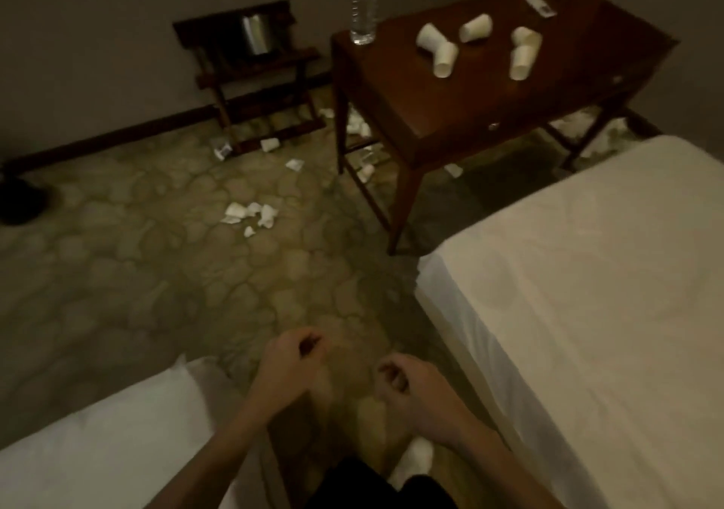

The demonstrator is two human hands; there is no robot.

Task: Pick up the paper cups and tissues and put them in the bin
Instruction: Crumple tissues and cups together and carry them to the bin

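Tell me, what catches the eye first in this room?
White cups lie tipped over on the dark wooden table at the upper right, beside an upright bottle. Crumpled tissues are strewn over the floor left of the table and under it. At the bottom, the left hand and right hand hang loosely curled and empty between two white beds.

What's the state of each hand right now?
Left hand: open, fingers loosely curled, holding nothing.
Right hand: open, fingers loosely curled, holding nothing.
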